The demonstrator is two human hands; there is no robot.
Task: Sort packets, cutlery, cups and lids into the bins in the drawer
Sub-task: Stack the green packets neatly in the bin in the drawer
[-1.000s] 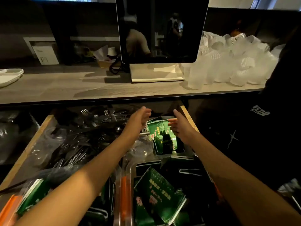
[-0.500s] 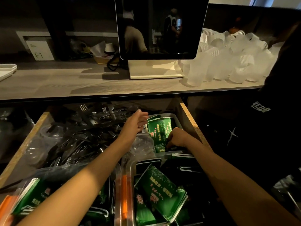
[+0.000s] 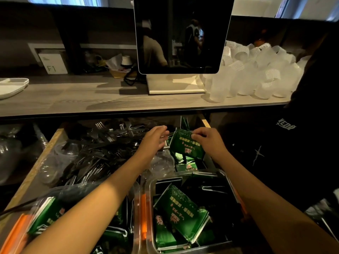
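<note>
My right hand (image 3: 209,142) pinches the top edge of a green packet (image 3: 185,145) and holds it lifted over the far right bin (image 3: 205,158), where more green packets lie. Just left of that packet, my left hand (image 3: 154,139) hovers with its fingers straight, close to the packet's edge. Whether it touches the packet is unclear. Black plastic cutlery (image 3: 99,147) fills the drawer's middle. Clear lids (image 3: 161,165) lie beneath my left wrist.
Two clear near bins (image 3: 146,208) hold green packets (image 3: 183,213). The wooden drawer side (image 3: 34,167) runs along the left. On the counter stand a dark screen (image 3: 181,33), a heap of white cups (image 3: 256,74) and a white tray (image 3: 12,87). A person in black (image 3: 302,143) stands at the right.
My right hand dipped into the far right bin, took hold of a green packet and raised it. My left hand stayed beside it with little movement.
</note>
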